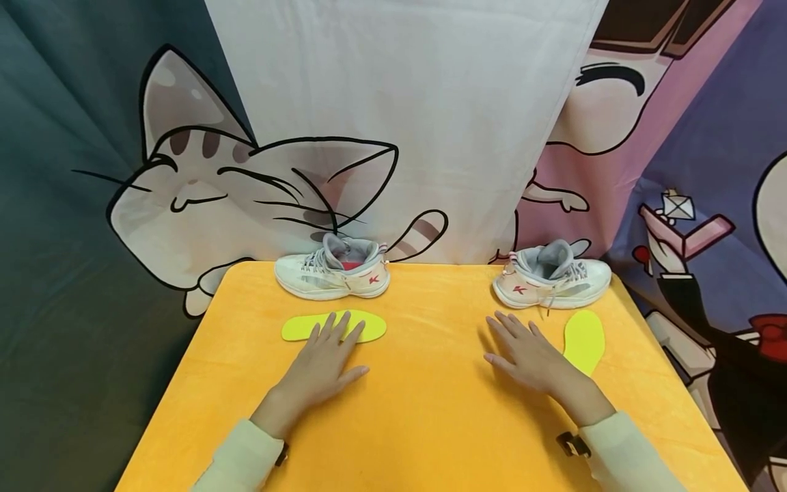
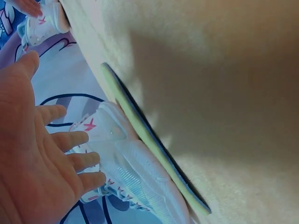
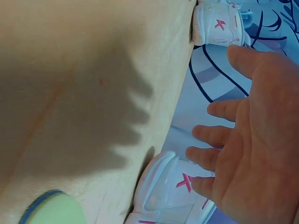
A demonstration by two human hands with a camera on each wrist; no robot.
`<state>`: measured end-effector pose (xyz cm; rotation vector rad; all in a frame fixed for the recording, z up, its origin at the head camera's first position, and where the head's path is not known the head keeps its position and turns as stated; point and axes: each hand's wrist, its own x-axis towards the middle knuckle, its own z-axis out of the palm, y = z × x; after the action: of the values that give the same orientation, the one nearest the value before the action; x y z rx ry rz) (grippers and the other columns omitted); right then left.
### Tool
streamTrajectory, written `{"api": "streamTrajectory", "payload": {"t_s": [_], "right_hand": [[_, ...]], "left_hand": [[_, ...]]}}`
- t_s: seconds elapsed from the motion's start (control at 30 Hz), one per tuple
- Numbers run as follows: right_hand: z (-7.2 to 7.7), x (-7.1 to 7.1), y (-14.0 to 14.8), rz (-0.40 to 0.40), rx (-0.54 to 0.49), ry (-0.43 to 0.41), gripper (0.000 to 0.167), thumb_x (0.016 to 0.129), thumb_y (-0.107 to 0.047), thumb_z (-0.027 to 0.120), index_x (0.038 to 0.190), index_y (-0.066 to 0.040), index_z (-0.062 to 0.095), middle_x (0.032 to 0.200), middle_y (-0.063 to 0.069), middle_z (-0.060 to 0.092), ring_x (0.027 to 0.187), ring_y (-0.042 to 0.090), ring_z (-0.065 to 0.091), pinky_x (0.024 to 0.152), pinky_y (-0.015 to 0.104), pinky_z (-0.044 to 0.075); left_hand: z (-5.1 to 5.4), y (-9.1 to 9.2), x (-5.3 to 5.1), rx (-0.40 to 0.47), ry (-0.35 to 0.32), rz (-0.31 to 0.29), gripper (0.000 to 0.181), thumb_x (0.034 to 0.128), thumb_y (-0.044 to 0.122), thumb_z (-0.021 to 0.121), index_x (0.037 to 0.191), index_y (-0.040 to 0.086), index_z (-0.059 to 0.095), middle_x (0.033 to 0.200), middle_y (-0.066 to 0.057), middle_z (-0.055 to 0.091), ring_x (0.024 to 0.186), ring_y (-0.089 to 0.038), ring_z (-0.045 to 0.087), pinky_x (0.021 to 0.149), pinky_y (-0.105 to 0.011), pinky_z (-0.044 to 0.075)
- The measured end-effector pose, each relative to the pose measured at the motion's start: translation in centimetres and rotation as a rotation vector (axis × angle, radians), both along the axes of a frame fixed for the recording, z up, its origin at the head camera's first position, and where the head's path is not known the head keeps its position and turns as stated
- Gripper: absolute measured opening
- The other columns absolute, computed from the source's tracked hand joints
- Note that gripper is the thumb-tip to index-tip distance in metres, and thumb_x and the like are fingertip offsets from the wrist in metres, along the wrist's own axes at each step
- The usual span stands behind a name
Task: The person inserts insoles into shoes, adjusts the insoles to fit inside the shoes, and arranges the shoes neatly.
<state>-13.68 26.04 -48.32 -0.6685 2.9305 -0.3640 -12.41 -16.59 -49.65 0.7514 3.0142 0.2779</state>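
Note:
Two white sneakers with red logos stand at the table's far edge, the left sneaker [image 1: 332, 268] with its toe to the left and the right sneaker [image 1: 552, 277] with its toe to the right. A yellow-green insole [image 1: 298, 328] lies in front of the left one; another insole [image 1: 585, 338] lies in front of the right one, partly hidden by the forearm. My left hand [image 1: 322, 362] hovers above the table near the left insole, fingers spread, holding nothing. Palm down, my right hand [image 1: 529, 355] hovers left of the right insole, also holding nothing.
An orange cloth covers the table [image 1: 418, 410]. Behind it hangs a curtain [image 1: 406, 82] printed with a cartoon cat and other figures. Both wrists wear dark straps, the right strap [image 1: 573, 444] showing below the sleeve.

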Motion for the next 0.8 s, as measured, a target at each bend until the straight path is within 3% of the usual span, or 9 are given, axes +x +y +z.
{"api": "streamTrajectory", "payload": {"t_s": [0.17,0.37,0.8], "right_hand": [[0.5,-0.3,-0.3,0.014,0.006,-0.005,0.073,0.104,-0.052,0.053,0.159,-0.006,0.037,0.163,0.022,0.036,0.151,0.046,0.032,0.119,0.072,0.021],[1.3,-0.9,-0.7,0.028,-0.006,-0.013,0.07,0.104,-0.046,0.057,0.159,-0.007,0.038,0.163,0.022,0.037,0.152,0.045,0.032,0.119,0.072,0.019],[2.4,-2.2,-1.5,0.093,-0.032,0.038,0.063,0.103,-0.038,0.062,0.154,-0.003,0.046,0.155,0.023,0.047,0.146,0.043,0.042,0.118,0.071,0.025]], "left_hand": [[0.7,0.0,-0.5,-0.014,-0.004,0.002,0.08,0.1003,0.06,0.055,0.163,0.017,0.032,0.168,-0.018,0.028,0.156,-0.044,0.023,0.122,-0.065,0.025],[1.6,0.0,-1.3,-0.045,0.06,-0.005,0.076,0.1002,0.055,0.06,0.16,0.012,0.038,0.165,-0.02,0.035,0.152,-0.044,0.032,0.12,-0.062,0.031],[3.0,0.5,-3.1,0.006,0.1,0.005,0.072,0.1014,0.049,0.061,0.158,0.009,0.041,0.162,-0.023,0.038,0.151,-0.044,0.034,0.123,-0.06,0.028]]}}
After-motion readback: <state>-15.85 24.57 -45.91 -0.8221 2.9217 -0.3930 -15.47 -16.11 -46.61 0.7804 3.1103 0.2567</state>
